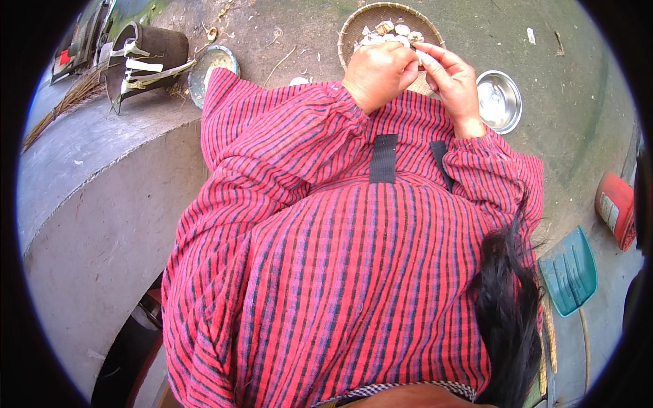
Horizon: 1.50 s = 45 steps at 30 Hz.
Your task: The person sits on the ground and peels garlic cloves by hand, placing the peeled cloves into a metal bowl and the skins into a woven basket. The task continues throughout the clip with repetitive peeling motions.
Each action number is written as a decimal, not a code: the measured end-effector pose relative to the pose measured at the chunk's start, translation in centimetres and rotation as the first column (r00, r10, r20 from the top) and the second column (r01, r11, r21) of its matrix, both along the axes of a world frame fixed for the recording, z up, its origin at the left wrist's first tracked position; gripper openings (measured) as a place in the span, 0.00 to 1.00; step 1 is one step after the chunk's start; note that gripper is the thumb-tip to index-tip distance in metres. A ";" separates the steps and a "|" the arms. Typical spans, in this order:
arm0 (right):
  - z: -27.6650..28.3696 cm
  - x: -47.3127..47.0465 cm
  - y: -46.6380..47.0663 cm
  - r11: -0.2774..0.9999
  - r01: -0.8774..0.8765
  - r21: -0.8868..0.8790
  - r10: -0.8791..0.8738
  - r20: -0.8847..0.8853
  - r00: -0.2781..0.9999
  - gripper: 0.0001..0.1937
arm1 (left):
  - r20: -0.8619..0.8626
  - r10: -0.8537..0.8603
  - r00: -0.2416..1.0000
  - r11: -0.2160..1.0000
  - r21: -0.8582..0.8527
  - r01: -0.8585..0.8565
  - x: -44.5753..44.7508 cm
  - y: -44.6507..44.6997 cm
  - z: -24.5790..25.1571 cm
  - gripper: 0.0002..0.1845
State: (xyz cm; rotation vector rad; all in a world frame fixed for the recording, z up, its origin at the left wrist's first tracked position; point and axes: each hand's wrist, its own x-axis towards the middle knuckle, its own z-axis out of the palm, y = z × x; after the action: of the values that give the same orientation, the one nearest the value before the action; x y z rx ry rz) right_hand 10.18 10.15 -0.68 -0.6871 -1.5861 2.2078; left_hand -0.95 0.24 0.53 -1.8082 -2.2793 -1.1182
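Both hands meet near the front rim of a round woven basket [341,42] that holds several whitish garlic bulbs [402,30]. My left hand [380,71] has its fingers curled and seems to pinch a small pale piece, probably garlic, with the other hand. The thumb and forefinger of my right hand [449,76] close on that same piece [420,60], which the fingers largely cover. Just right of my right hand a shiny metal bowl [500,102] stands on the ground, with something small and pale inside.
A dark bucket [158,51], a twig broom [69,102] and a shallow dish [214,64] are at the upper left, by a concrete ledge [117,178]. At the right lie a red container [614,209] and a teal dustpan-like scoop [570,270]. Peel scraps dot the ground.
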 end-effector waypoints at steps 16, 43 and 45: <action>0.1 -0.2 -0.1 1.000 -0.015 0.006 0.014 0.072 0.997 0.13 | 0.206 0.061 0.977 0.997 0.032 -0.069 -0.1 0.1 -0.3 0.04; -0.9 -0.3 -0.2 0.978 0.096 0.187 -0.092 -0.033 0.995 0.10 | 0.023 0.057 0.998 0.998 0.020 -0.058 0.2 -0.1 -0.1 0.03; -1.0 -0.4 -0.2 0.979 0.095 0.179 -0.090 -0.036 0.995 0.10 | 0.008 0.075 0.997 0.996 0.042 -0.075 0.2 -0.1 -0.2 0.03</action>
State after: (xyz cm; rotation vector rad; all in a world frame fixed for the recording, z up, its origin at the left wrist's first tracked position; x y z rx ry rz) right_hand 9.79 9.92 -1.66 -0.6602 -1.6797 1.9702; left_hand -0.77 0.18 0.32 -1.6918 -2.2883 -1.1520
